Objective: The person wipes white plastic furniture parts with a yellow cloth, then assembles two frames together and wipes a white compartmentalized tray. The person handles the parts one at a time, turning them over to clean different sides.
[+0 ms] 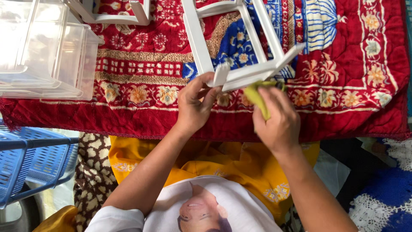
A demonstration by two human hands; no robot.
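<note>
Fingers of the left hand [195, 105] pinch the near rail of the white plastic frame [234, 56], which lies on the red patterned quilt [141, 81]. The right hand [279, 118] grips a yellow-green cloth [256, 95] bunched tight, pressed against the frame's lower edge. Wiping goes best, I judge, with the left grip firm so the rail cannot twist, and short strokes along the bar. Clear plastic bins [47, 51] sit well apart at the left.
</note>
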